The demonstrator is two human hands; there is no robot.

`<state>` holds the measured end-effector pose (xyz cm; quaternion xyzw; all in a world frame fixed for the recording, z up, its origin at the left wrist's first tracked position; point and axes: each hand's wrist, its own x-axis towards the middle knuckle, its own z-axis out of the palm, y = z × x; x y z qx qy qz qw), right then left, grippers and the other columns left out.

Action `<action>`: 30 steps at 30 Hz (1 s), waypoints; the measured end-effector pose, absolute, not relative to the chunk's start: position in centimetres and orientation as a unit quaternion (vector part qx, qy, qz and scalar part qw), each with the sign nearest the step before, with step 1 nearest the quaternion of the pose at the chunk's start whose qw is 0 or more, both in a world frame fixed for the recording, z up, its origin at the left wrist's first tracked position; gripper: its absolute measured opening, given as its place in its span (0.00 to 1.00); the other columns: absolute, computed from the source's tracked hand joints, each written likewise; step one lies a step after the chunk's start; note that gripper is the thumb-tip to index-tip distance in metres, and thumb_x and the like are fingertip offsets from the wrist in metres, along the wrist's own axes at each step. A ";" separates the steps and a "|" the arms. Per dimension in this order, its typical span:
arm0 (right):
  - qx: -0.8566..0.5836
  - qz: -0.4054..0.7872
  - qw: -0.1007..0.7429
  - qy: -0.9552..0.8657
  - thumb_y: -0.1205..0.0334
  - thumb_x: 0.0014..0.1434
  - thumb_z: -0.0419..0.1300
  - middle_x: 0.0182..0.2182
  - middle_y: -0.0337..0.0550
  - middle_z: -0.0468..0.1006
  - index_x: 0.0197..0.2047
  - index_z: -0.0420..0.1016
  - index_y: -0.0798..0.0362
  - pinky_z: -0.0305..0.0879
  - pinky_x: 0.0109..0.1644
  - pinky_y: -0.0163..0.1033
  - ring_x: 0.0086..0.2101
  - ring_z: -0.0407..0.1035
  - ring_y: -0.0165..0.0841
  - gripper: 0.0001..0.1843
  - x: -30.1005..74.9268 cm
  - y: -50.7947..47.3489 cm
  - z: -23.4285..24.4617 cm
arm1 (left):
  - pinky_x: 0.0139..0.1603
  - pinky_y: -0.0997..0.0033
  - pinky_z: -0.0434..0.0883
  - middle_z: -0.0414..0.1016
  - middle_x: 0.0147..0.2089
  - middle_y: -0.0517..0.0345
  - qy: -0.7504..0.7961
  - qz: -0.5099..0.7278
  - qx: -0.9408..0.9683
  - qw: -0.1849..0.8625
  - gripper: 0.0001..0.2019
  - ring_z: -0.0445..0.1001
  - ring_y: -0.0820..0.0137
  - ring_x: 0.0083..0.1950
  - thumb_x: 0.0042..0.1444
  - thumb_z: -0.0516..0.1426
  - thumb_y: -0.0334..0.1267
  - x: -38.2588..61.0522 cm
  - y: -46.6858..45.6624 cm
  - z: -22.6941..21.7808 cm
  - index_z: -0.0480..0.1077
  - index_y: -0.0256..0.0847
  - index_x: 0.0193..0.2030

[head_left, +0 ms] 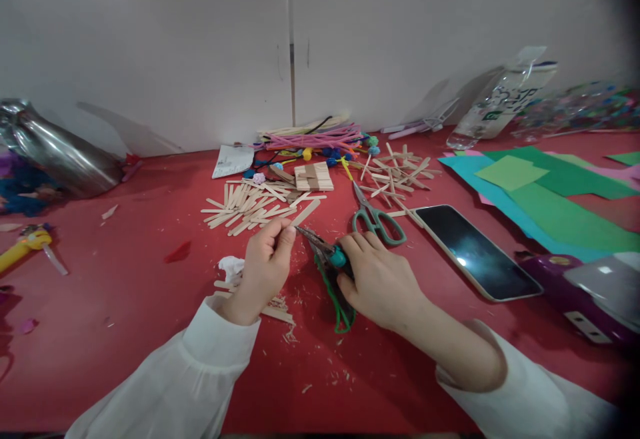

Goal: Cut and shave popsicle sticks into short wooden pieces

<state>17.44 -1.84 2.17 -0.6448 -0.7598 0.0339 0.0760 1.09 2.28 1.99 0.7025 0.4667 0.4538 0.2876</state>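
Note:
My left hand (pixel 267 259) is closed in a pinch, thumb against the forefinger; whatever small thing sits between them is hidden. A wooden craft stick (pixel 307 212) shows just beyond these fingertips, and I cannot tell whether they touch it. My right hand (pixel 380 279) is wrapped round teal-handled pliers (pixel 320 244), whose narrow jaws point left and reach the left fingertips. Below the pliers a green loop (pixel 343 322), like pipe cleaner, lies on the red table (pixel 200 372). Green-handled scissors (pixel 377 219) rest behind my right hand. Small wood splinters are scattered between my forearms.
Loose craft sticks (pixel 245 206) and a bundled stack (pixel 314 177) lie ahead, with pink pipe cleaners (pixel 310 139) behind. To the right are a phone (pixel 477 252), coloured paper (pixel 560 199), a purple device (pixel 590 299) and a bottle (pixel 485 109). A metal jug (pixel 65 152) stands left.

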 end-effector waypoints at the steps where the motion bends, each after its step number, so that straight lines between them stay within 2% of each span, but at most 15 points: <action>1: -0.648 0.036 0.072 -0.757 0.65 0.51 0.51 0.41 0.50 0.73 0.40 0.66 0.54 0.57 0.33 0.38 0.44 0.63 0.43 0.12 17.4 -1.9 2.2 | 0.24 0.78 0.55 0.52 0.21 0.65 0.466 0.454 0.703 0.286 0.10 0.52 0.76 0.23 0.57 0.48 0.37 1.1 2.2 2.1 0.59 0.40 0.26; 5: -0.647 0.043 0.066 -0.758 0.66 0.50 0.50 0.40 0.49 0.74 0.39 0.65 0.54 0.56 0.33 0.38 0.43 0.65 0.43 0.11 17.4 -1.8 2.3 | 0.24 0.77 0.55 0.52 0.21 0.66 0.468 0.452 0.702 0.291 0.09 0.51 0.76 0.23 0.57 0.48 0.37 1.1 2.1 2.3 0.59 0.40 0.26; 11: -0.619 0.040 0.070 -0.781 0.67 0.49 0.50 0.33 0.51 0.75 0.35 0.66 0.55 0.56 0.42 0.43 0.38 0.65 0.43 0.09 17.6 -1.5 2.1 | 0.24 0.77 0.55 0.52 0.21 0.66 0.473 0.448 0.691 0.314 0.09 0.51 0.76 0.22 0.57 0.48 0.38 1.0 2.3 1.9 0.59 0.40 0.26; 14: -0.613 0.048 0.090 -0.783 0.68 0.48 0.50 0.36 0.52 0.74 0.37 0.67 0.56 0.56 0.44 0.45 0.41 0.64 0.45 0.12 17.7 -1.4 1.9 | 0.24 0.77 0.55 0.52 0.21 0.66 0.476 0.453 0.690 0.305 0.10 0.51 0.76 0.23 0.58 0.47 0.38 1.1 2.2 1.7 0.59 0.40 0.26; 20: -0.611 0.023 0.135 -0.779 0.68 0.47 0.53 0.43 0.53 0.71 0.41 0.68 0.56 0.56 0.49 0.47 0.46 0.59 0.46 0.15 17.9 -1.4 1.5 | 0.25 0.77 0.56 0.54 0.22 0.65 0.479 0.470 0.708 0.221 0.09 0.55 0.75 0.24 0.59 0.47 0.37 1.4 1.6 1.9 0.60 0.40 0.28; 23: -0.624 0.026 0.126 -0.770 0.67 0.49 0.53 0.44 0.52 0.70 0.42 0.68 0.55 0.59 0.44 0.43 0.45 0.62 0.44 0.14 17.8 -1.5 1.6 | 0.26 0.77 0.57 0.56 0.22 0.64 0.474 0.475 0.713 0.204 0.09 0.56 0.75 0.25 0.59 0.47 0.37 1.3 1.7 2.0 0.61 0.40 0.28; 27: -0.647 0.098 0.108 -0.748 0.65 0.52 0.51 0.43 0.50 0.71 0.45 0.68 0.55 0.60 0.31 0.38 0.34 0.69 0.38 0.16 17.7 -1.8 2.0 | 0.26 0.77 0.56 0.54 0.22 0.65 0.476 0.471 0.711 0.216 0.09 0.55 0.75 0.24 0.59 0.47 0.36 1.2 2.0 1.9 0.60 0.40 0.27; 30: -0.619 0.173 0.174 -0.746 0.60 0.55 0.52 0.42 0.49 0.75 0.49 0.67 0.55 0.63 0.35 0.39 0.35 0.71 0.39 0.18 18.3 -1.6 2.2 | 0.25 0.77 0.55 0.53 0.21 0.65 0.482 0.469 0.702 0.235 0.10 0.53 0.75 0.24 0.58 0.47 0.36 1.1 2.4 1.7 0.59 0.40 0.26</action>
